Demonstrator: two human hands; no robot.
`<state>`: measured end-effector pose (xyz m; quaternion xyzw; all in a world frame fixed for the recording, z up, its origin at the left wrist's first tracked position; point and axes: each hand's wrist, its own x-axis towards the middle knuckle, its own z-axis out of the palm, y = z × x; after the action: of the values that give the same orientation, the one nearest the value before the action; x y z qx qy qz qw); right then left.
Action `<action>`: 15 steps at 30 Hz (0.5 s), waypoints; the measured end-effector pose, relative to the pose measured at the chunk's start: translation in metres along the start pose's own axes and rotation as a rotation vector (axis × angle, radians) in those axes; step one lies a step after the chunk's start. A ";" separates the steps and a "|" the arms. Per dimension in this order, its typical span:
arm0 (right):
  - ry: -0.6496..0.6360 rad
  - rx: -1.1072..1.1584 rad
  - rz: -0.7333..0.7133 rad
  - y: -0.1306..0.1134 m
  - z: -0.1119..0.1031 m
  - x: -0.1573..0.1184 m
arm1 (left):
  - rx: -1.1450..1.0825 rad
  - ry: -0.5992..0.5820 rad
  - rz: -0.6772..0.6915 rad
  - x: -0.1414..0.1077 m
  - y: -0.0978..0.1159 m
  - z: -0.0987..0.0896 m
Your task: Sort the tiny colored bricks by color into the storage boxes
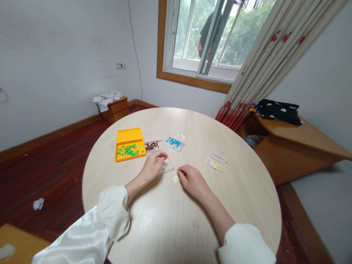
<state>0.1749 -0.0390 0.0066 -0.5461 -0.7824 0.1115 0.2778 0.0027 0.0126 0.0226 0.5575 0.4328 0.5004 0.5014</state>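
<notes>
Pile of pale pieces [175, 178] sits on counter [170, 223], between clear tray [167, 168] and right hand [192, 179]. Left hand [154, 163] over tray. Hands apart, fingers curled; can't tell whether either grips anything. Far side, left to right: yellow box [129, 135] with green pieces [128, 150], brown pieces [151, 146], blue pieces [174, 142].

Your left hand [152, 164] is over a clear tray [167, 168], your right hand [193, 180] beside small cream pieces [175, 178], and an open yellow box [129, 135] holds green pieces [129, 150] on the round table [170, 223].
</notes>
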 end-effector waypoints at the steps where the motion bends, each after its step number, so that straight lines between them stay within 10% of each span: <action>1: -0.034 -0.001 0.019 -0.002 -0.002 -0.002 | 0.042 -0.020 0.007 0.001 -0.001 -0.001; 15: -0.190 0.015 0.060 -0.007 -0.001 -0.004 | 0.488 -0.247 0.271 -0.002 -0.018 -0.008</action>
<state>0.1711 -0.0457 0.0095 -0.5542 -0.7876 0.1769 0.2030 -0.0048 0.0136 0.0044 0.7708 0.3979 0.3723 0.3302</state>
